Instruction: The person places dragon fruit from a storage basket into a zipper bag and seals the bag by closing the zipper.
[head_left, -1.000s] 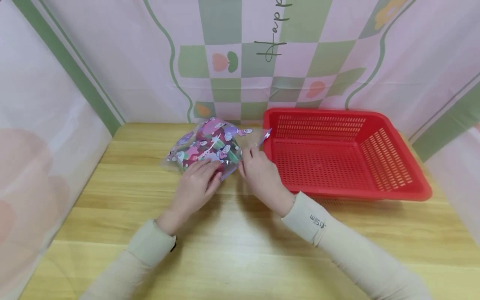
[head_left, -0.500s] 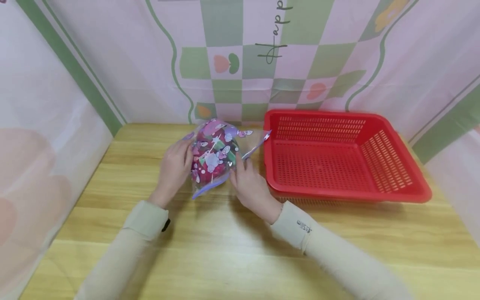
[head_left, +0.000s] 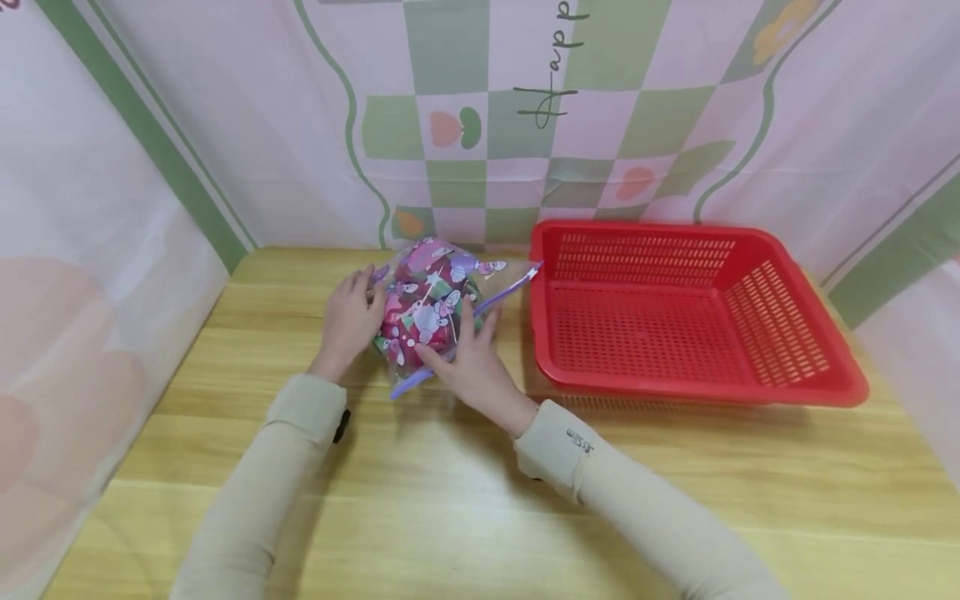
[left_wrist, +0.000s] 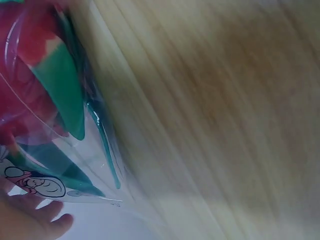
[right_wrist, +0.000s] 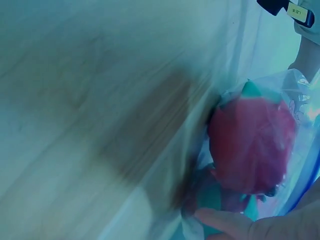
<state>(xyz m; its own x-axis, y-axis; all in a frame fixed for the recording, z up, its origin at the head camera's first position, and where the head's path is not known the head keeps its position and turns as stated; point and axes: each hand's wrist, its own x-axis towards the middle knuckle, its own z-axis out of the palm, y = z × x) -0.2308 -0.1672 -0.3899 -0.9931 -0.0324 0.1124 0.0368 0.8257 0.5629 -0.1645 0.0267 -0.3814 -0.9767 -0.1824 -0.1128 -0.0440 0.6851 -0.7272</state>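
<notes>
A clear zip bag [head_left: 431, 312] printed with pink cartoon figures lies on the table, its purple zip strip towards the front right. Red and green pieces fill it; through the plastic in the left wrist view a green pointed piece [left_wrist: 62, 87] shows beside red. My left hand [head_left: 347, 321] rests at the bag's left side, fingertips at its edge. My right hand [head_left: 476, 367] touches the front right part near the zip, with thumb and fingers spread. In the right wrist view a rounded red piece [right_wrist: 252, 145] shows inside the bag, above that hand's fingers.
A red plastic basket [head_left: 697, 390] with perforated walls stands right of the bag, its left rim close to the bag's corner. Behind the wooden table [head_left: 435, 508] hangs a checked curtain [head_left: 517, 125], and another curtain [head_left: 82, 333] borders the left side.
My left hand has gone from the bag's front to its left side. My right hand has shifted left and forward along the zip. The bag's front corner now points towards me.
</notes>
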